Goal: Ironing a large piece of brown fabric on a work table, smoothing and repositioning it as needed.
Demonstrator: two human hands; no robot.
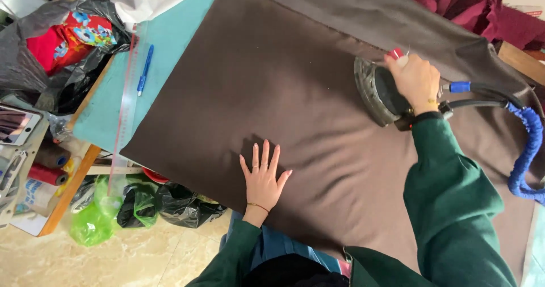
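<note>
Left hand [262, 180] lies flat, fingers spread, on smooth brown cloth [272, 88]; right hand [417, 81] grips the rounded iron [377, 91].

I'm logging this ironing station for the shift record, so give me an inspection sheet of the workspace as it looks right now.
Surface: teal-covered table, mostly under the cloth.
Job's things: brown fabric spread flat, a few ripples; steam iron resting on it.
Clutter: blue pen and clear ruler at the table's edge.
Hands: left hand flat on the fabric, fingers spread; right hand gripping the iron.
Cables: blue-wrapped hose trailing from the iron.
Surroundings: plastic bags on the tiled floor, thread spools.
</note>
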